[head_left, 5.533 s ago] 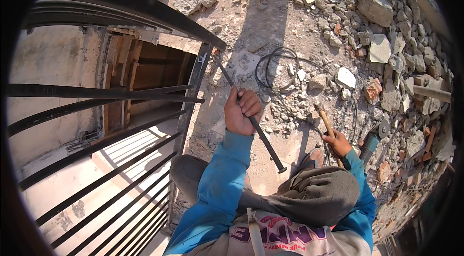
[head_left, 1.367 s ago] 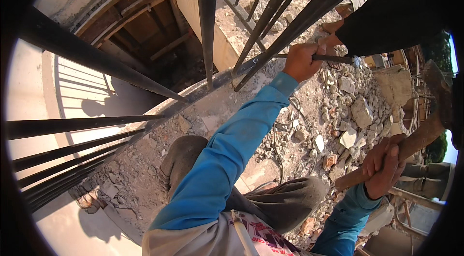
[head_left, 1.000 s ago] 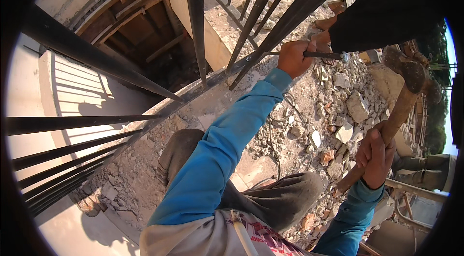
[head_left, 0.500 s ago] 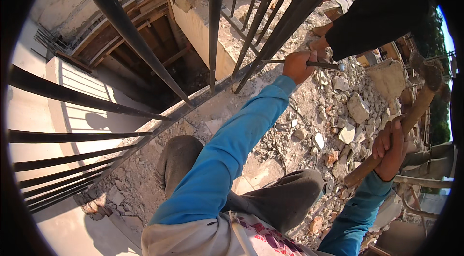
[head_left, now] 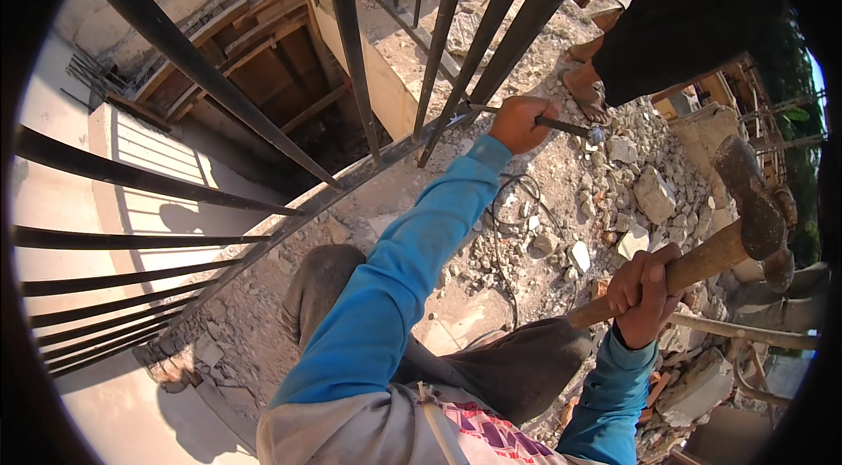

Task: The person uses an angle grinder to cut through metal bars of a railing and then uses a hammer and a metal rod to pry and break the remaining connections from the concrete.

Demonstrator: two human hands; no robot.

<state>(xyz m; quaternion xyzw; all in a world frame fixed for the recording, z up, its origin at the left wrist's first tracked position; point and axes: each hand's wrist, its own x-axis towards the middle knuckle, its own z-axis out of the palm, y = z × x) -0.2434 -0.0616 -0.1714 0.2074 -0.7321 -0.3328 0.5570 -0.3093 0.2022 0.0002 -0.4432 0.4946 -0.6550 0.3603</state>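
Observation:
My left hand (head_left: 523,125) is closed around a metal chisel (head_left: 571,127). The chisel's far end meets the foot of the black metal railing (head_left: 504,46), by its bottom bar; its battered head points right, out of the fist. Lower right, my right hand (head_left: 645,291) grips the wooden handle of a sledgehammer (head_left: 752,195). The heavy, worn hammer head is up and to the right of that hand, well apart from the chisel.
Broken concrete rubble (head_left: 653,195) covers the ground right of the railing. A dark cable (head_left: 502,224) loops over it. Another person's bare foot (head_left: 586,83) stands close beyond the chisel. Past the railing lies a deep opening (head_left: 285,118) with wooden boards.
The hammer has swung back toward me and lower, its head now larger in view. My left hand and the chisel have shifted slightly left and down.

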